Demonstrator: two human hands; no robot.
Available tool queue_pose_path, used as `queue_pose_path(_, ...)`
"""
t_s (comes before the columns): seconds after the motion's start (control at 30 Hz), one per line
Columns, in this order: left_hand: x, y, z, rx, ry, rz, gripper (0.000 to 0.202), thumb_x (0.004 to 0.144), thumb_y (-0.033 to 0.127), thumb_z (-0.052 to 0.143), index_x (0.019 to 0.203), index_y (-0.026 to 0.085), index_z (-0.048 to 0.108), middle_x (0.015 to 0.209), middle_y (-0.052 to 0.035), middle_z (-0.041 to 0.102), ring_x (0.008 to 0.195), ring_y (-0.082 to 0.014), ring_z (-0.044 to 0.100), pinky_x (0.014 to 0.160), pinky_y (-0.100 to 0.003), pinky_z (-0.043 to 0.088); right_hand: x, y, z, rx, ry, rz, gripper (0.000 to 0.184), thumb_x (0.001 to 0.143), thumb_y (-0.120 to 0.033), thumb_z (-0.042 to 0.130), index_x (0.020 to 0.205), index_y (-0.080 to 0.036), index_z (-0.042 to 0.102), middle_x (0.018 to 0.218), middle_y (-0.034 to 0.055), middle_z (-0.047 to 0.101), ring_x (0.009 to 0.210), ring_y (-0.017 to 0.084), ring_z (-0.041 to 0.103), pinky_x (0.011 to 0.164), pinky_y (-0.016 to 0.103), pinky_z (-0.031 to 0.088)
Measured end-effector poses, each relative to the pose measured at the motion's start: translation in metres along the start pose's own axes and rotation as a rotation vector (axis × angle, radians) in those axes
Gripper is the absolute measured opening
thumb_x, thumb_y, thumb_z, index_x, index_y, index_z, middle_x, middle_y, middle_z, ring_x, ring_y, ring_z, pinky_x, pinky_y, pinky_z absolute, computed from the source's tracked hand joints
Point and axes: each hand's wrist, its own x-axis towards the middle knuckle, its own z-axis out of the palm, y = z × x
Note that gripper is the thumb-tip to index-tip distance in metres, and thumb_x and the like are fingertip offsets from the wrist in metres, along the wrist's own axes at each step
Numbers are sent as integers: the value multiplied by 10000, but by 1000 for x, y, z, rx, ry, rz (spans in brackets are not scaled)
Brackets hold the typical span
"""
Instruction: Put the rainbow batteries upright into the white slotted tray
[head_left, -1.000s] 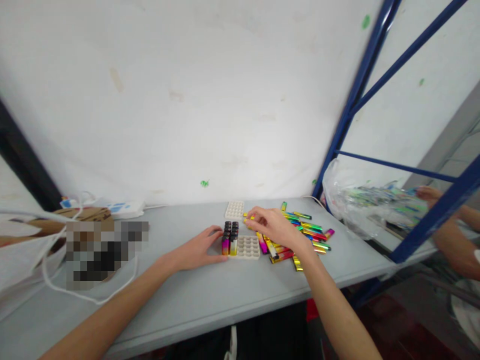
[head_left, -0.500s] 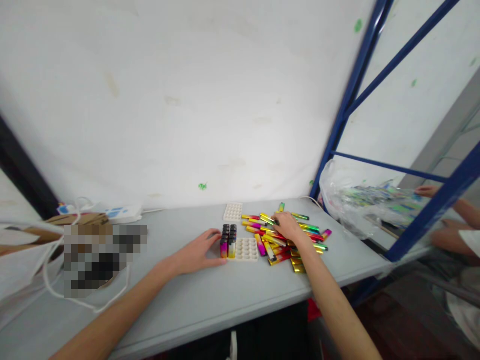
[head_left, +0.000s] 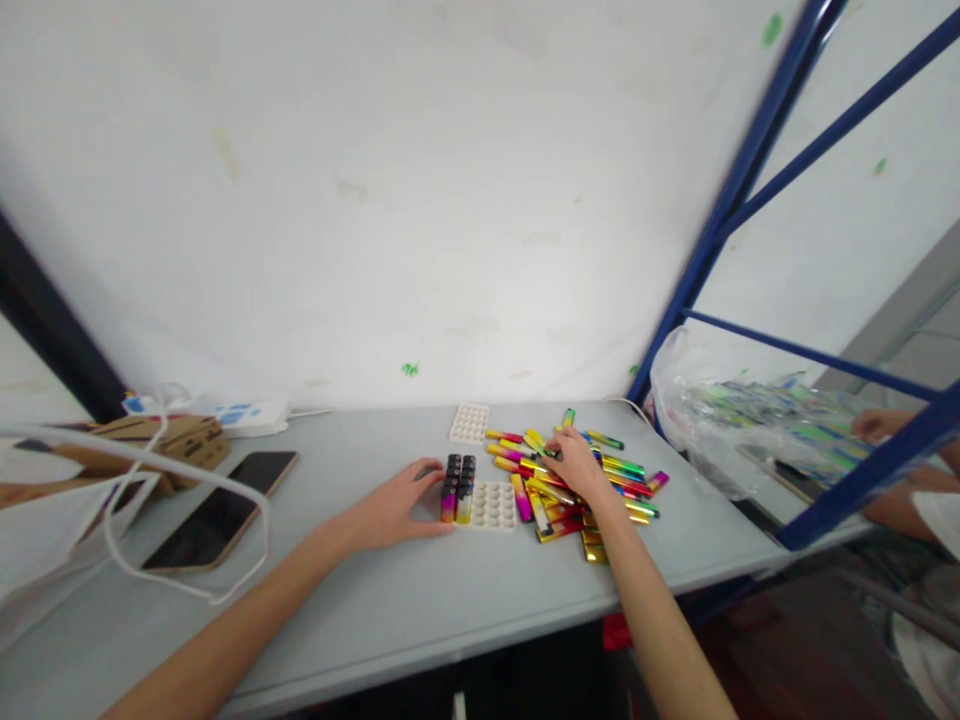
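Observation:
My left hand rests on the table with thumb and fingers spread around the left end of a white tray with rows of round holes. Two rows of lighters with black tops and shiny purple, orange and yellow bodies stand upright in the tray's left part. My right hand is over a loose pile of metallic lighters right of the tray. Its thumb and forefinger close on a dark-ended lighter at the pile's back left; the other fingers are partly hidden.
A second white holed tray lies behind the first. At the left are a phone, a white cable, a cardboard box and a power strip. Rightward, past a blue metal frame, are plastic bags and another person's hand.
The view has shifted slightly. My right hand's fingers have drawn together around a lighter in the pile. My left hand stays around the tray's left end.

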Motion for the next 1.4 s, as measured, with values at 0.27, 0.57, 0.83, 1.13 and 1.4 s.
queue_pose_path(0.27,-1,-5,2,-38,8,26,735,814,661,712,1409,258,558,1519,-129,473,1379,-368,477,1193,-517,380,-1,2,4,-78,4,53,101,885,-186,625,898,-152,719,1099,160,681,1129,287,610,1035,371,419)
queue_pose_path(0.57,-1,-4,1,22,-5,30,731,850,653,678,1413,204,546,1530,-140,464,1394,-368,464,1215,-499,359,5,-5,-19,376,274,107,372,982,-479,459,1034,-164,650,777,58,714,723,220,670,784,361,514)
queue_pose_path(0.83,0,2,-2,20,-10,45,754,852,679,655,1431,211,534,1502,-133,486,1367,-343,494,1203,-473,367,12,-34,-28,1010,393,124,486,802,-682,654,892,-211,580,916,35,686,814,182,650,766,320,554)
queue_pose_path(1.13,-2,2,-2,26,-1,67,741,854,686,649,1430,234,533,1505,-122,490,1364,-336,501,1189,-467,377,9,-66,-29,1308,275,14,438,845,-573,678,1119,-250,570,646,-72,529,566,112,542,599,247,502)
queue_pose_path(1.4,-1,4,-2,39,-10,62,730,860,680,645,1408,208,547,1496,-135,491,1372,-325,493,1201,-448,358,3,-90,-19,1103,101,-78,454,907,-618,564,1079,-203,632,747,-19,610,589,118,556,600,246,498)
